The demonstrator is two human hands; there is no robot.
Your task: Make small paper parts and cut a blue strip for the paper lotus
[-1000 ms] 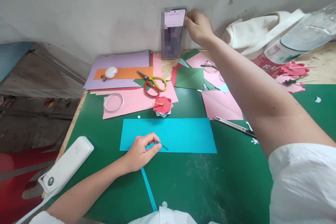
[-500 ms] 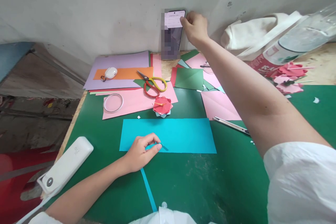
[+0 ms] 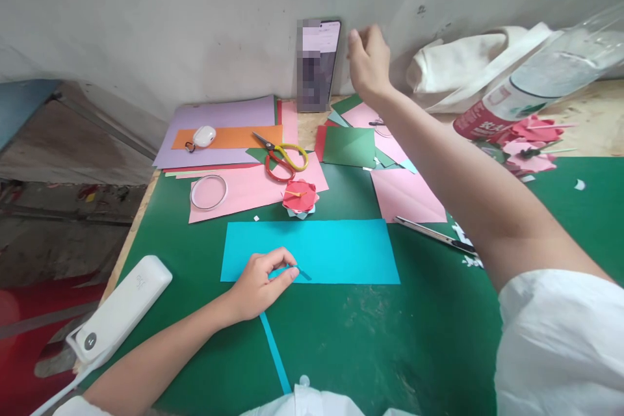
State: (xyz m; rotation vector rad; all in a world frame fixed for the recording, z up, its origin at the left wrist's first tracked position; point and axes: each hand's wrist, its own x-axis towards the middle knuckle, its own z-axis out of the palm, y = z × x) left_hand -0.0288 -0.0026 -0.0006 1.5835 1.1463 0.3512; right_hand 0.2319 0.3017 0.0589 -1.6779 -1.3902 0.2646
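Observation:
My left hand (image 3: 266,279) rests over a bright blue sheet of paper (image 3: 346,250), its thumb and forefinger pinched on a narrow blue paper strip (image 3: 275,354). A short dark end pokes out past the fingertips, and the long part hangs out below the hand toward my shirt. Raised at the back, my right hand (image 3: 369,58) has its fingers curled in with nothing seen in them. It is just right of a phone (image 3: 319,71) propped upright against the wall, and apart from it. A red and light blue paper flower (image 3: 299,197) sits behind the blue sheet.
Scissors (image 3: 280,159), a tape roll (image 3: 208,193) and a white earphone case (image 3: 204,136) lie on coloured papers. A utility knife (image 3: 433,234) is at right, near a plastic bottle (image 3: 517,97) and paper flowers (image 3: 531,143). A white power bank (image 3: 124,309) lies at left.
My right hand has drawn back from the phone's screen edge, a little to the right. My left hand keeps its pinch on the strip in the same place.

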